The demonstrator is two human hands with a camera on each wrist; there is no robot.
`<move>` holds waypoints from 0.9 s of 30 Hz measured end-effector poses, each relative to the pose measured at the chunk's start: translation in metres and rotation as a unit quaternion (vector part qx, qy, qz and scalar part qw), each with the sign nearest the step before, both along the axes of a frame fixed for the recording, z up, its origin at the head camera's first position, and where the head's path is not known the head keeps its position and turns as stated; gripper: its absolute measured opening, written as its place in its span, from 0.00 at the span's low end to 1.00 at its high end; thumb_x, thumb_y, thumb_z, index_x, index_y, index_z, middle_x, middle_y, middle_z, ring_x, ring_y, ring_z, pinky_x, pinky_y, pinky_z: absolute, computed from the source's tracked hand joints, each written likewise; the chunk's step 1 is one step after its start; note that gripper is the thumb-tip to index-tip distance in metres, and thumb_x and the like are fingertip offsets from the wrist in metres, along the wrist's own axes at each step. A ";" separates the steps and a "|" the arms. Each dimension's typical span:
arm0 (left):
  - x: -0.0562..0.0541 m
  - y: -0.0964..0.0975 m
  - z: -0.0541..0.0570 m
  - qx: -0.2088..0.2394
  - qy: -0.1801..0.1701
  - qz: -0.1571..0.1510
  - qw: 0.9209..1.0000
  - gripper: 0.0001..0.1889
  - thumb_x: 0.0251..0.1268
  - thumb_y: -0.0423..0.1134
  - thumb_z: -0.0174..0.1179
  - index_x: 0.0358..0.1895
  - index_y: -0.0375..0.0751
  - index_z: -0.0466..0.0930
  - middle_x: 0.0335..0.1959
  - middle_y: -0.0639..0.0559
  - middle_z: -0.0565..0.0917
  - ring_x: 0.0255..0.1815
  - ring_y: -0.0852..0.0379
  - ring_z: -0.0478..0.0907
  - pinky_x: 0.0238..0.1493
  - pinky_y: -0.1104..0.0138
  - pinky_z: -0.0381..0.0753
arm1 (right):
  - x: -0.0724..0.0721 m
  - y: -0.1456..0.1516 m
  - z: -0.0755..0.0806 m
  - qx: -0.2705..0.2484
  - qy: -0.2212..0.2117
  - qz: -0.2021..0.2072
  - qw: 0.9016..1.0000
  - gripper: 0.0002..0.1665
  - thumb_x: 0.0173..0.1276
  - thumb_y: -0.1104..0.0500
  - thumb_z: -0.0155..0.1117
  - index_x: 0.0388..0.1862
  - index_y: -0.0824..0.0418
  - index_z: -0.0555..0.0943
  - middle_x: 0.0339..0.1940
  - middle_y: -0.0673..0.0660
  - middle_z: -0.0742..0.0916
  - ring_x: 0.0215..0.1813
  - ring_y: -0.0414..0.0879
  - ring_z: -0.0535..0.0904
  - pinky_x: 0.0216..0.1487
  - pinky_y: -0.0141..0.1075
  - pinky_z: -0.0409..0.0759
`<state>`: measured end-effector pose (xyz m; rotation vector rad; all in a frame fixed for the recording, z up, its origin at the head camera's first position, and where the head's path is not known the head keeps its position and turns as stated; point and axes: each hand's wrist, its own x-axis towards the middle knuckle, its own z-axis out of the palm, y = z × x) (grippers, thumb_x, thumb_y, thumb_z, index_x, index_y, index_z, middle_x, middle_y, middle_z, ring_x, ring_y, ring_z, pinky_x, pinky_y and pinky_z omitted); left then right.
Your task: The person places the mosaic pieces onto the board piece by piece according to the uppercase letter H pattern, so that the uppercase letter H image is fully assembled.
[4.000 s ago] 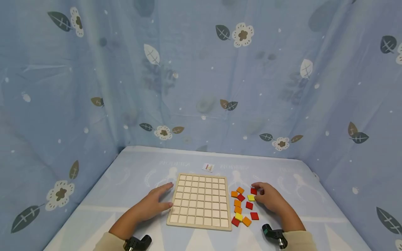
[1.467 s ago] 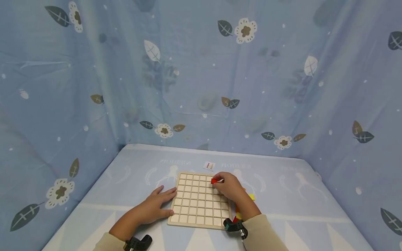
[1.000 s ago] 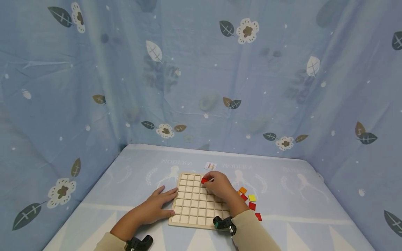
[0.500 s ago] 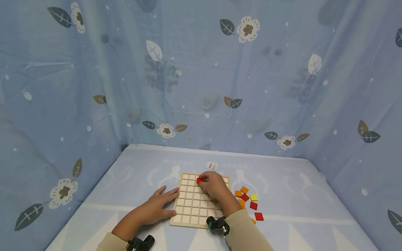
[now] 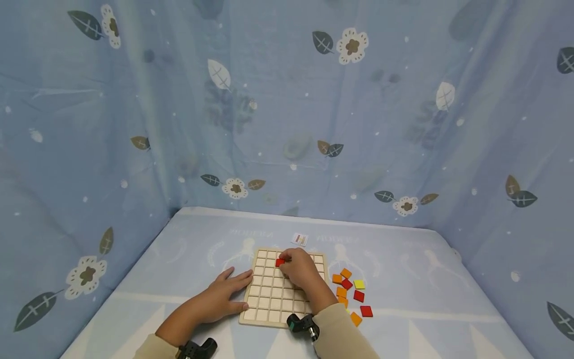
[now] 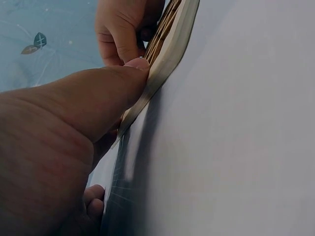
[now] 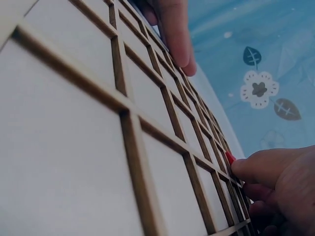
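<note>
A square wooden grid board (image 5: 262, 303) with pale cells lies on the table. Thumb and forefinger of my right hand (image 5: 299, 269) pinch a red square tile (image 5: 280, 262) in the board's upper rows, left of the middle. The right wrist view shows that tile (image 7: 230, 157) tilted at the grid, partly covered by the fingertips. My left hand (image 5: 219, 298) lies spread at the board's left edge, fingertips and thumb touching the frame. Up close in the left wrist view, the left thumb (image 6: 113, 88) rests on the board's rim (image 6: 170, 54).
Loose orange tiles (image 5: 346, 273), red tiles (image 5: 366, 311) and a yellow tile (image 5: 359, 284) lie right of the board. A small printed card (image 5: 299, 240) sits behind it. Floral curtains (image 5: 287, 99) enclose the table (image 5: 403, 269) at the back and sides.
My right hand took a red tile from the pile, brought it over the board, then moved it leftward along the upper rows. My left hand now touches the board's edge and stays there.
</note>
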<state>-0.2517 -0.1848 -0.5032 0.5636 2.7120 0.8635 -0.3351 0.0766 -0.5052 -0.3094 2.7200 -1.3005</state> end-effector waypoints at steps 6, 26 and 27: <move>-0.002 0.000 0.004 0.000 0.005 -0.010 1.000 0.42 0.69 0.57 0.68 0.83 0.52 0.62 0.86 0.58 0.58 0.86 0.29 0.37 0.73 0.23 0.48 | 0.000 0.000 0.002 0.012 0.015 -0.018 1.000 0.14 0.74 0.58 0.70 0.57 0.55 0.88 0.54 0.56 0.88 0.47 0.48 0.82 0.46 0.43 0.84; 0.000 0.000 0.001 -0.005 -0.004 -0.002 1.000 0.43 0.67 0.58 0.70 0.82 0.51 0.65 0.85 0.58 0.59 0.86 0.28 0.38 0.74 0.24 0.47 | 0.003 0.015 -0.002 -0.017 0.023 0.024 0.999 0.20 0.75 0.56 0.69 0.64 0.53 0.84 0.49 0.51 0.84 0.49 0.47 0.80 0.47 0.45 0.81; 0.000 0.000 0.001 -0.003 -0.005 -0.005 1.000 0.43 0.68 0.58 0.69 0.82 0.51 0.64 0.85 0.58 0.58 0.86 0.28 0.38 0.74 0.24 0.47 | 0.004 0.017 -0.001 -0.023 0.024 0.025 0.999 0.19 0.75 0.56 0.68 0.64 0.54 0.83 0.49 0.50 0.84 0.48 0.47 0.80 0.46 0.44 0.81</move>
